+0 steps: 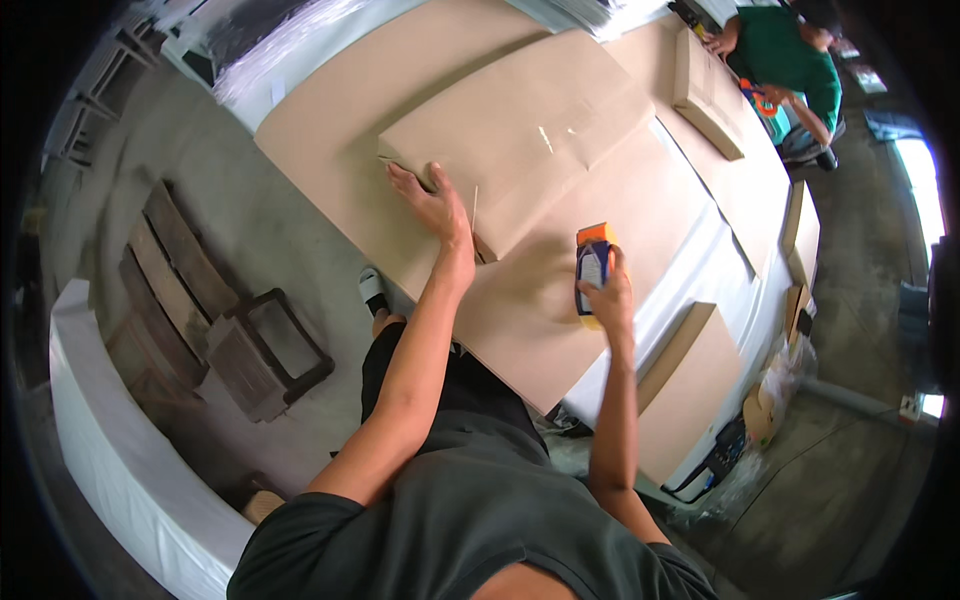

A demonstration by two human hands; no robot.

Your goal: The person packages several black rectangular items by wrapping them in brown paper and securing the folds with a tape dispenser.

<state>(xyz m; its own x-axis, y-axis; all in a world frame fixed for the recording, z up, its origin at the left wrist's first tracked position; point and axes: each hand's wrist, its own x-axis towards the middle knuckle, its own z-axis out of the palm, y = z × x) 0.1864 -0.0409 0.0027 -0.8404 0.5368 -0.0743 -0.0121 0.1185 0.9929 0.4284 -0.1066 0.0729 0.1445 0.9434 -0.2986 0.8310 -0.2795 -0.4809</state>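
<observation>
A wide, flat cardboard box (530, 120) lies on large cardboard sheets (340, 110) over the work table. My left hand (437, 208) rests against the box's near left end, its fingers stretched along the edge and its thumb apart. In my right hand (613, 297) is an orange and dark blue tape dispenser (592, 268). I hold it above the cardboard to the right of the box, not touching the box. My fingers partly hide the dispenser's handle. A thin pale strip (475, 207) stands out at the box's near end, beside my left wrist.
Across the table at the far right, a person in a green shirt (790, 60) holds another orange tape dispenser beside a narrow carton (708, 95). A flat carton (690, 390) lies to my right. Wooden chair parts (180, 270) and a white-covered block (120, 470) stand on my left.
</observation>
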